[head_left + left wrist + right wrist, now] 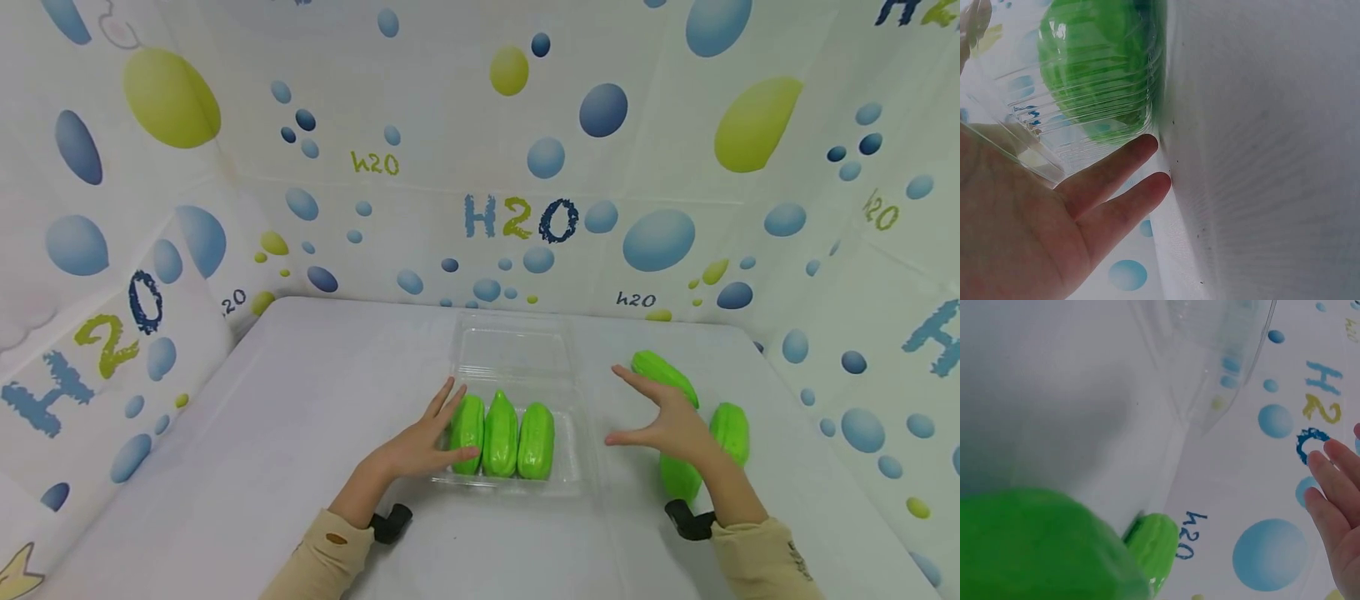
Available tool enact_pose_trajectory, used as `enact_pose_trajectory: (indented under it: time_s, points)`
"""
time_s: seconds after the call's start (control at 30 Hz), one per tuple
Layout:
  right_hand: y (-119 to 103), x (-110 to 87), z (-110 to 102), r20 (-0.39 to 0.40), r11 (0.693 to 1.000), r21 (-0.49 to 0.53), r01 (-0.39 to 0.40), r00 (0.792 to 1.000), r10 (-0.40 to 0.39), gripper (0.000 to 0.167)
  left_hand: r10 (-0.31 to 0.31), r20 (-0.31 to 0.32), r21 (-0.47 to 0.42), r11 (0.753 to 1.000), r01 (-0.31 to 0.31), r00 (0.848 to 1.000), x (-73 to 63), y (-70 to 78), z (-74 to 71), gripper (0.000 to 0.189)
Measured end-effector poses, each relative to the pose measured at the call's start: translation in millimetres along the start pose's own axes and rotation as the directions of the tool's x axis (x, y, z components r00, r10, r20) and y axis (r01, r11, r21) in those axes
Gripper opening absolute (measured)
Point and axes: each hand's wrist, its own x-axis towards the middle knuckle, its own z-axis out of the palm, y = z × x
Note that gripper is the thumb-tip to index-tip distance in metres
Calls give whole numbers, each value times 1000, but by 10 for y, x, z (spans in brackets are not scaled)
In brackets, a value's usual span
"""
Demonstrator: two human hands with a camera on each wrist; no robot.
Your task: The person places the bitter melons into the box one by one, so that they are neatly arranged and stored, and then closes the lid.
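A clear plastic clamshell box (pixel 572 454) stands on the table, its lid (pixel 513 350) folded back. Three glossy green ridged gourds (pixel 500 437) lie side by side in it. My left hand (pixel 416 446) is at the box's left side, fingers spread, thumb over the leftmost gourd (pixel 467 425). In the left wrist view, two fingertips lie low beside the box wall, with green showing through the plastic (pixel 1094 69). My right hand (pixel 671 421), holding nothing, hovers right of the box with thumb and fingers apart. It partly covers the loose gourds there.
Three more green gourds lie on the right of the table: one at the back (pixel 663 373), one at the right (pixel 731 433), one nearer (pixel 680 479). A white cloth (pixel 337 358) covers the table. Printed sheets (pixel 450 108) with bubbles wall off the back and sides.
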Motion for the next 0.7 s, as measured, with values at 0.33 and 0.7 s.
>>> enact_pose_trajectory:
  time_s: [0.33, 0.7]
  points:
    - [156, -116, -84, -5, 997, -8, -76, 997, 76, 96, 3, 0, -9, 1000, -3, 1000, -4, -2, -1, 94]
    - [293, -263, -225, 2, 990, -10, -142, 990, 142, 97, 8, 0, -11, 1000, -8, 1000, 5, -15, 4, 94]
